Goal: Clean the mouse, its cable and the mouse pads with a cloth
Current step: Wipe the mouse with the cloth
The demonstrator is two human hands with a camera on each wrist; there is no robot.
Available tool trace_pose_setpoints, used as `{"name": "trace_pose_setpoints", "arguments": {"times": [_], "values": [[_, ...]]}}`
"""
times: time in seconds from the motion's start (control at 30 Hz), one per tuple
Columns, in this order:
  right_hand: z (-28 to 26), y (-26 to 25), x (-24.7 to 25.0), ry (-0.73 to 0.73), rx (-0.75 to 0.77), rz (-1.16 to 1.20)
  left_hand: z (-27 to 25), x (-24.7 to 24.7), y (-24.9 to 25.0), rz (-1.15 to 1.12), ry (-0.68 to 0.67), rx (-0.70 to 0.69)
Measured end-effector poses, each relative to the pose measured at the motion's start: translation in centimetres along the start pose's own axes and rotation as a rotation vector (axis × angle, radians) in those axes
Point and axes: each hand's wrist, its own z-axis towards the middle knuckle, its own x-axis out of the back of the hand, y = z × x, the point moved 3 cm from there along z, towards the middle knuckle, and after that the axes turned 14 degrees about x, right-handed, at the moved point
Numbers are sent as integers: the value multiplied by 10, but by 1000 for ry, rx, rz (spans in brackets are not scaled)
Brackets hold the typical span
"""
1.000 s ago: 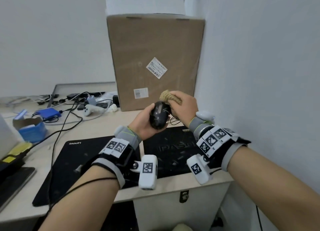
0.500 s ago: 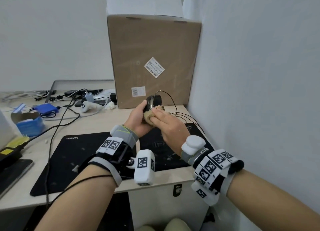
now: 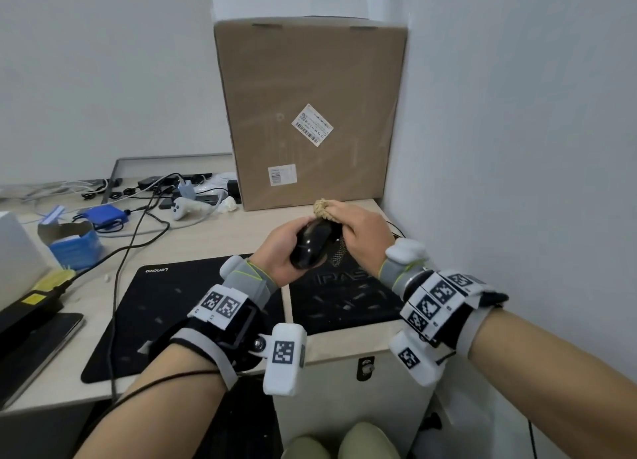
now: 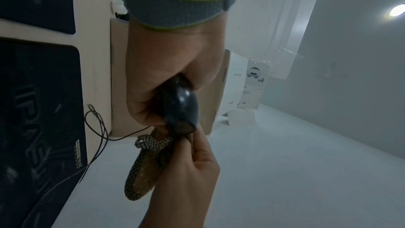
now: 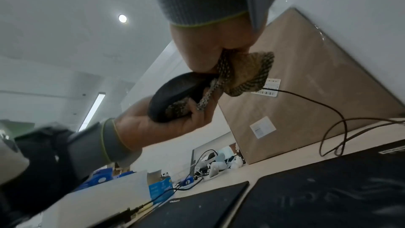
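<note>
The left mouse pad (image 3: 165, 307), the one farther from the cardboard box (image 3: 310, 114), carries the word "Lenovo" in white near its far corner. The box has two white barcode labels (image 3: 312, 125), but their print is too small to read.

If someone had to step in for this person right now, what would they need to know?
Left hand grips the mouse, lifted above the desk.
Right hand grips the cloth and presses it on the mouse's front end.
The cable trails from the mouse down to the desk by the box.
Both pads lie flat on the desk, still specked with bits.
Under way: wiping the mouse. Left, as far as it shows: the cable and both pads.
</note>
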Motion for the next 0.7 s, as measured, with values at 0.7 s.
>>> {"name": "trace_pose_setpoints", "arguments": {"times": [0.7], "values": [[-41, -18, -7, -21, 319, 4, 13, 2, -24, -57, 18, 11]]}}
